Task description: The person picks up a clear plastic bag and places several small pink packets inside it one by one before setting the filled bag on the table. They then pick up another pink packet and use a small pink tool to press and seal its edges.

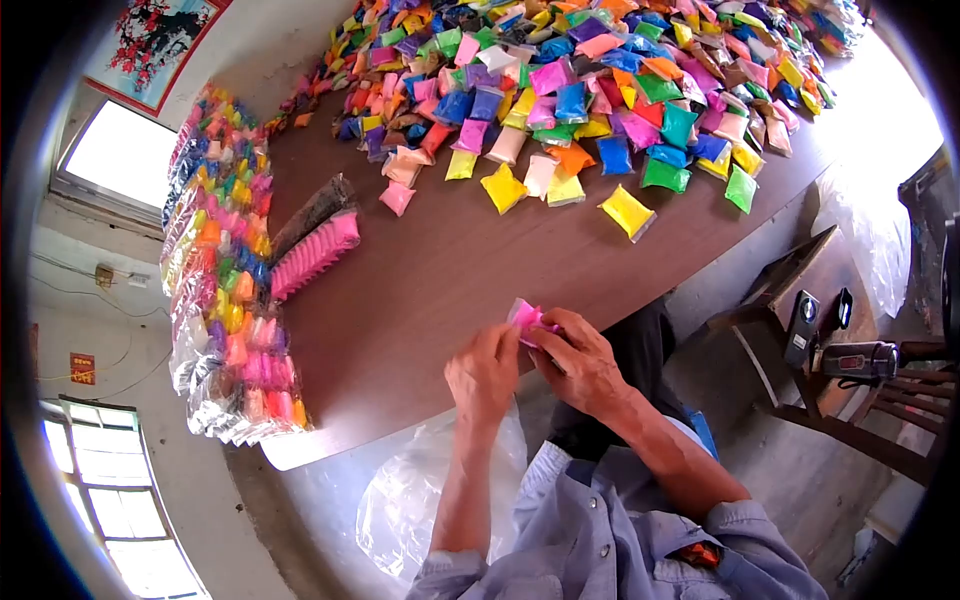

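Note:
A small pink packet [524, 317] is pinched between my two hands, just above the near edge of the table. My left hand [482, 372] grips its left side with curled fingers. My right hand [582, 362] closes on the other side, thumb and fingers together, hiding part of it. To the left on the brown table [430, 260] lies a neat row of pink packets [318, 255], with a clear bag of dark packets [315, 212] against its far side. Nearest across from my hands is a yellow packet [628, 212].
A large heap of multicoloured packets [560, 100] covers the far side of the table. Bagged rows of packets [235, 290] line the left edge. Clear plastic bags [400, 495] hang below the near edge. A wooden stool [830, 270] holding small devices stands at right.

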The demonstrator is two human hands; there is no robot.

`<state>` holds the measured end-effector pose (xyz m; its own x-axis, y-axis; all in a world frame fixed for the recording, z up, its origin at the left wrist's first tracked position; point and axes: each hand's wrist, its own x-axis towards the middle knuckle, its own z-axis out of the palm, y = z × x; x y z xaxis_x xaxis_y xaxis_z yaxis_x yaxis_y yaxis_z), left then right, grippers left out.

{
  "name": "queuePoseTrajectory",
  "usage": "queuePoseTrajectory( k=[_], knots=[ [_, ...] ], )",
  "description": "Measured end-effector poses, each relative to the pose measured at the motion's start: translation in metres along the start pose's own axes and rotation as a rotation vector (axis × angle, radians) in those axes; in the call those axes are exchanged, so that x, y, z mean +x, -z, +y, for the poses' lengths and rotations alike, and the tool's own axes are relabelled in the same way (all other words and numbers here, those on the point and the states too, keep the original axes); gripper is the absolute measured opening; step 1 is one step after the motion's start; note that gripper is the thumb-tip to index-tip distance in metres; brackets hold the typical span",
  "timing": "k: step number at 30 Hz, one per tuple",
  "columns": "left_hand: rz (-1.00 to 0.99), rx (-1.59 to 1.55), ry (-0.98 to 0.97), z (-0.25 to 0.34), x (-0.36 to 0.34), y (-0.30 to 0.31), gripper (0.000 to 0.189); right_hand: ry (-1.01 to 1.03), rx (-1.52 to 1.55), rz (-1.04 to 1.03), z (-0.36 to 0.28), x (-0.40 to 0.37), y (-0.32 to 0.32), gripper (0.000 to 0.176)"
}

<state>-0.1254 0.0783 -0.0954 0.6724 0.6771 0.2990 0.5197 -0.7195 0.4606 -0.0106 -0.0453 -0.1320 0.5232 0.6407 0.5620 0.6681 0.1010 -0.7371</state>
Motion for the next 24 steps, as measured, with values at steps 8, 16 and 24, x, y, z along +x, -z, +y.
queuePoseTrajectory(
  k=[8, 16, 24],
  knots=[
    [-0.016, -0.04, 0.07, -0.003, 0.026, 0.012, 0.015, 0.059, -0.061, 0.015, 0.001, 0.001, 0.002, 0.042],
    [-0.1, 0.018, -0.02, 0.003, 0.026, 0.003, 0.015, 0.07, -0.043, 0.04, 0.004, 0.001, -0.003, 0.041],
    [-0.053, -0.115, 0.065, 0.008, 0.008, 0.011, 0.017, 0.043, -0.037, 0.048, 0.002, 0.001, -0.003, 0.043]
  ],
)
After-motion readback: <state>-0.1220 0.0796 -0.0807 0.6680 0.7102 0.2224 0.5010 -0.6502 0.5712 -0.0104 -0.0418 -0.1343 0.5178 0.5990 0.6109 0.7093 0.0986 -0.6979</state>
